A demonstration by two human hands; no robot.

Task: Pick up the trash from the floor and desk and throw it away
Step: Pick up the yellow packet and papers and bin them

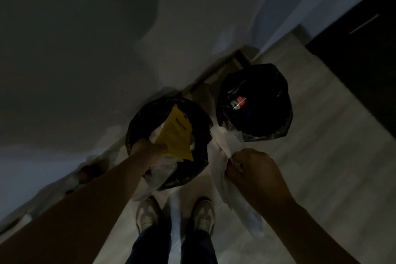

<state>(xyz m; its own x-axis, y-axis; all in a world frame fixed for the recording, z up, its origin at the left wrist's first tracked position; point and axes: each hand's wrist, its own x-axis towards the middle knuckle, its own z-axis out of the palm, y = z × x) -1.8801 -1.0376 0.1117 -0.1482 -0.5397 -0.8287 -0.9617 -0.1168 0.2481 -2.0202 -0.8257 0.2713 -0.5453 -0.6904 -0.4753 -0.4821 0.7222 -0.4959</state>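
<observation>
Both forearms reach in from the near edge of the dim view, above 2 light sneakers [174, 216] planted on the pale floor [321, 167]. At the end of the left forearm, the left hand [147, 150] is closed on the near end of a yellow packet [175, 135], thumb pressed on its face, holding it over the left bin [150, 113], a round bin lined with a black bag. Crumpled clear plastic [162, 169] bunches under this hand and spills over the bin's near rim. White scraps show inside, beneath the packet.

To the right, the right hand [255, 169] is clenched around a wad of white tissue paper [227, 148]. The paper's far end lies against the near rim of the right bin [257, 103], and its near end trails down below the wrist toward the floor. This second bin, also lined in black, stands just beside the first; something small with red and white shows inside it, too dark to identify.

Both bins sit close to a light wall [107, 38] on the left. A dark panel [364, 60] fills the far right corner.
</observation>
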